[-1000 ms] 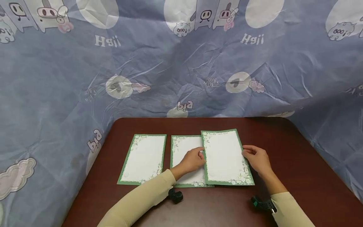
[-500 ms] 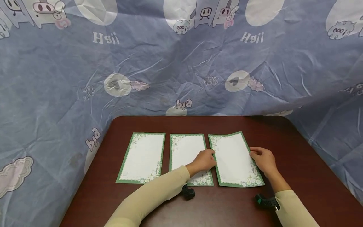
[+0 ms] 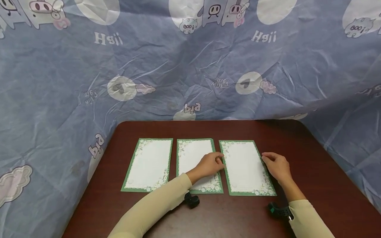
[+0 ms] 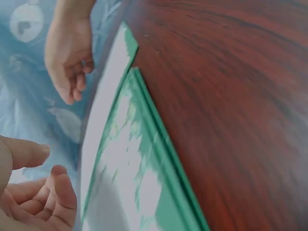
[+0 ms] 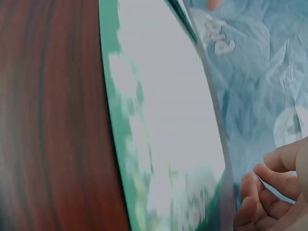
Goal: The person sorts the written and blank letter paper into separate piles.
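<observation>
Three white sheets of paper with green floral borders lie side by side in the head view. My left hand (image 3: 209, 163) is over the middle sheet (image 3: 193, 152), its fingertips at the left edge of the right sheet (image 3: 244, 168). In the left wrist view its thumb and bent fingers stand apart with nothing between them, and the nearer paper's edge shows layered sheets. My right hand (image 3: 278, 167) is at the right sheet's right edge, its thumb and fingers loosely bent and holding nothing in the right wrist view. The left sheet (image 3: 150, 162) lies untouched, its lower right overlapped by my left sleeve.
The dark red-brown table (image 3: 190, 215) has rounded far corners. A blue patterned cloth (image 3: 178, 59) hangs behind it and along both sides. Black bands (image 3: 279, 211) with small devices are on both wrists.
The right sheet has moved right, off the middle one, and now lies flat beside it. Both hands moved right with it; the left hand has since drawn back slightly and let go.
</observation>
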A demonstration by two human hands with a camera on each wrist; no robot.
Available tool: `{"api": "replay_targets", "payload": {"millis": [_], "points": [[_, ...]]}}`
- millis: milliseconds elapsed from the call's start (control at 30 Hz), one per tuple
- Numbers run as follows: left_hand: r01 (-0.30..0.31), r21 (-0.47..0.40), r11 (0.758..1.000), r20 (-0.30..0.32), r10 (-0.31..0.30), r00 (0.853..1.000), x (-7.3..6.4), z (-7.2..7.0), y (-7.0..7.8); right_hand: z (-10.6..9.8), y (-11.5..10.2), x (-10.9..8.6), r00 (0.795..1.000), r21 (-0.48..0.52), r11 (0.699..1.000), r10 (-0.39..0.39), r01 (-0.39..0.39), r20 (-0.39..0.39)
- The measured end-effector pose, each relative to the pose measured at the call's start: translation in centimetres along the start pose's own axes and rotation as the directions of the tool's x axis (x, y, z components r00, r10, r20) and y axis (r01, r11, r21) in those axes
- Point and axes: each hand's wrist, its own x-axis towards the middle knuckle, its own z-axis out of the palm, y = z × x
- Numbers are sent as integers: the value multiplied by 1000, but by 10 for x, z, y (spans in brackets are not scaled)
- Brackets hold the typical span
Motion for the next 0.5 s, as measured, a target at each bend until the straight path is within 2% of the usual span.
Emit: {"api": "replay_targets", "payload": {"millis": [100, 233, 367, 500], "points": [[1, -48, 999, -39, -2, 999, -10, -14, -4, 8, -12, 3, 999, 15, 999, -31, 30, 26], [36, -94, 995, -93, -45, 995, -26, -32, -11, 21, -31, 7, 994, 42, 997, -73, 69, 76], [62, -92, 994, -143, -75, 987, -43, -49, -23, 40, -48, 8, 983, 105, 990, -108, 94, 146], [90, -80, 993, -208, -105, 973, -57, -67, -33, 62, -62, 8, 969, 191, 977, -132, 91, 210]]}}
